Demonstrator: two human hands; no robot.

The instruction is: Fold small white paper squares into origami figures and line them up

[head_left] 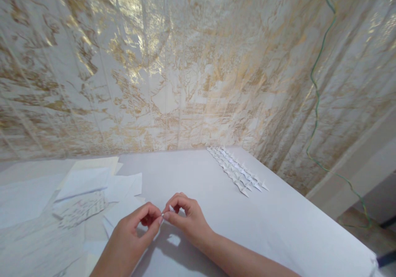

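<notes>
A small white piece of folded paper [162, 215] is pinched between my two hands above the white table [198, 174]. My left hand [134, 231] grips it with thumb and forefinger. From the other side, my right hand [188, 219] is closed on it the same way, and a white tip shows between its fingers. Fingers hide most of the paper, so its full shape does not show. Farther back to the right stand several small white folded-paper figures [236, 170], like origami cranes, lined up in slanting rows.
Loose paper sheets [123, 187] overlap across the table's left side, one sheet with handwriting [83, 209]. Behind the table hangs a gold-patterned covering [173, 70]. A green-yellow cord [316, 103] runs down at the right, beyond the table's right edge.
</notes>
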